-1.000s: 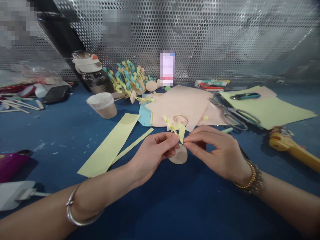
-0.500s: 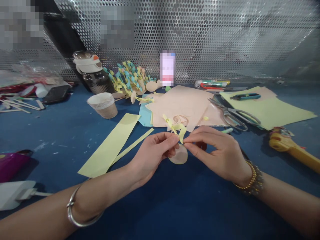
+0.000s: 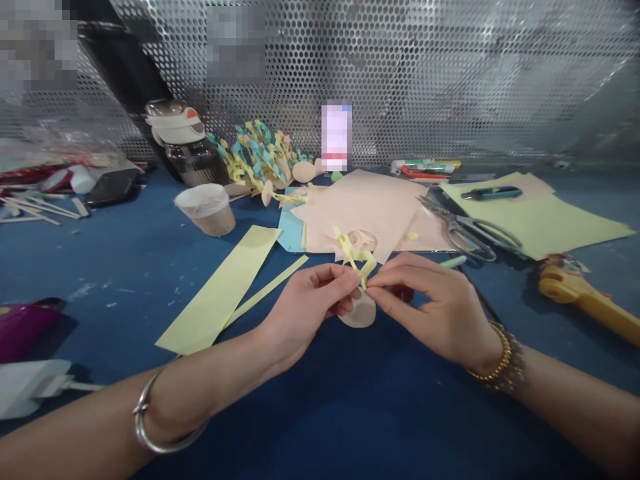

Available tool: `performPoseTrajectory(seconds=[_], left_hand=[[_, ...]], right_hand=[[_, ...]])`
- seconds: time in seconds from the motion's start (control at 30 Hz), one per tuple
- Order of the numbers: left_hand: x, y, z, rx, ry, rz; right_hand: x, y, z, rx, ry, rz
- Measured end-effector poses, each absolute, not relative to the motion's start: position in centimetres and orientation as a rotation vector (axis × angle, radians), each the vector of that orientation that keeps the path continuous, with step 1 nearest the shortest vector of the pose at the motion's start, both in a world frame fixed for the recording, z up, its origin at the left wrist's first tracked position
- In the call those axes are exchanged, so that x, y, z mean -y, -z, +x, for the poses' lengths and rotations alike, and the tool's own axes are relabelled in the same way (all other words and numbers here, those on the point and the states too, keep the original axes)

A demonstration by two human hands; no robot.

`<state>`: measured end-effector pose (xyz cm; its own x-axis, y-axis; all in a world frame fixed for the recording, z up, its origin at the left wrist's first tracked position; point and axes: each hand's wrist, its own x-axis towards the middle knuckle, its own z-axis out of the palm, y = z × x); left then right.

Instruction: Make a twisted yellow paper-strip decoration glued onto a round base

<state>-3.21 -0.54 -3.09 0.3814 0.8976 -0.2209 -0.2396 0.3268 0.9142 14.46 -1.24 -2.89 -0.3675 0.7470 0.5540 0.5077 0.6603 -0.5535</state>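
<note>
Between my two hands is a small yellow paper piece [image 3: 369, 265] with a curled strip and an upright stem. My left hand [image 3: 315, 300] pinches its stem between thumb and forefinger. From the right, my right hand [image 3: 433, 303] pinches the low end of the curled strip, its fingertips close to the left ones. A round pale paper disc [image 3: 360, 312] shows just under my fingertips. To the left lie a wide yellow-green paper sheet [image 3: 220, 293] and a narrow strip [image 3: 270, 289] of the same colour.
Pink paper [image 3: 355, 203] lies behind my hands, with scissors [image 3: 475, 230] at its right. Further off are a paper cup [image 3: 206, 212], a dark bottle [image 3: 193, 157], finished paper sprigs [image 3: 265, 157] and an upright phone [image 3: 337, 137]. A yellow tool [image 3: 590, 300] is at right.
The yellow stem's top has tilted a little to the right, and the curled strip has shifted slightly. Both hands keep nearly the same place and grip.
</note>
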Motion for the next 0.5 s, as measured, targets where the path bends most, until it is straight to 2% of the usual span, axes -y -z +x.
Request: performPoseTrajectory(seconds=[0.5], left_hand=[[0.53, 2.93, -3.16, -0.884, -0.875, 0.934]], right_hand=[[1.04, 2.89, 14.45, 2.058, -0.369, -0.964]])
